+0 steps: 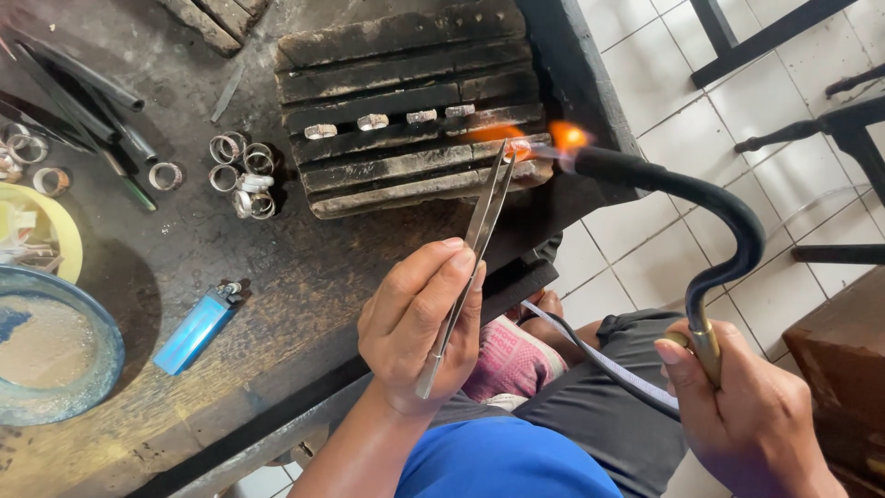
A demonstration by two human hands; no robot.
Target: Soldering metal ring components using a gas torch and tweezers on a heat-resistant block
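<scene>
My left hand [419,318] grips long steel tweezers [475,244] whose tips pinch a small ring [516,148] on a charred brick block [406,175]. My right hand [751,415] holds the brass handle of a curved black torch [710,207]. Its orange flame [562,136] plays on the ring at the tweezer tips. Several more metal rings [392,120] lie in a row on the block, to the left of the flame.
A cluster of loose rings [241,171] lies on the dark workbench beside the block. A blue lighter [195,329], a glass bowl [88,387], a yellow dish [69,231] and dark rods [78,97] sit at the left. White tiled floor and chair legs [830,129] are at the right.
</scene>
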